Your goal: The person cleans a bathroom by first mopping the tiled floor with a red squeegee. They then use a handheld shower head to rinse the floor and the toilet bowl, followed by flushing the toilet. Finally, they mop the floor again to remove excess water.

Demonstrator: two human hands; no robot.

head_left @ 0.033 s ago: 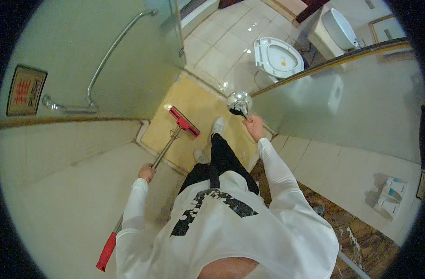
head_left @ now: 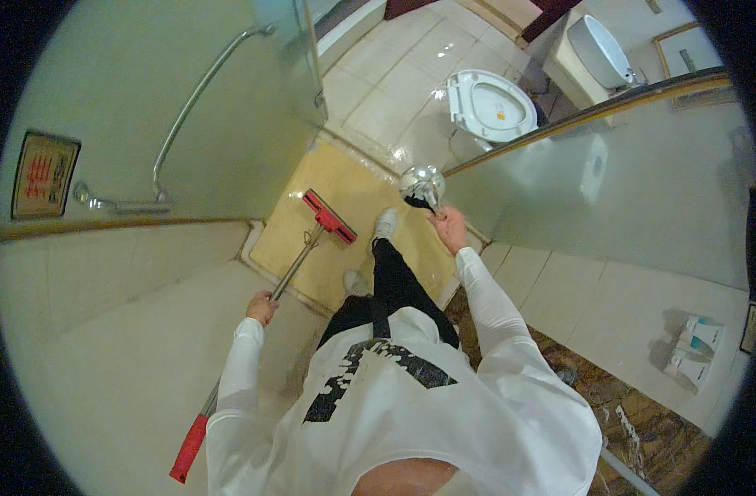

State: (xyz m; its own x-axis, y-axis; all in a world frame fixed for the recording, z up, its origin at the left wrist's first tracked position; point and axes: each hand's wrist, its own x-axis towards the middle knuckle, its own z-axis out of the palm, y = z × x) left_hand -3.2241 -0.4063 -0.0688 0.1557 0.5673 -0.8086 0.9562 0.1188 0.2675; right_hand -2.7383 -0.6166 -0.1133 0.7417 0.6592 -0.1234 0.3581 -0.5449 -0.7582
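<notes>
My left hand is closed around the steel pole of a mop. Its flat red bar-shaped head rests on the yellowish floor ahead of my feet. Behind my left forearm, the pole ends in a red grip. A chrome shower head is in my right hand, held by its handle out in front and to the right; part of the handle is hidden by my fingers. My white shoes stand on the yellowish floor, right of the mop head.
On the left is a frosted glass door with a metal handle. A frosted glass panel stands at the right. Beyond lie wet floor tiles, a toilet and a washbasin. Bottles sit at the far right.
</notes>
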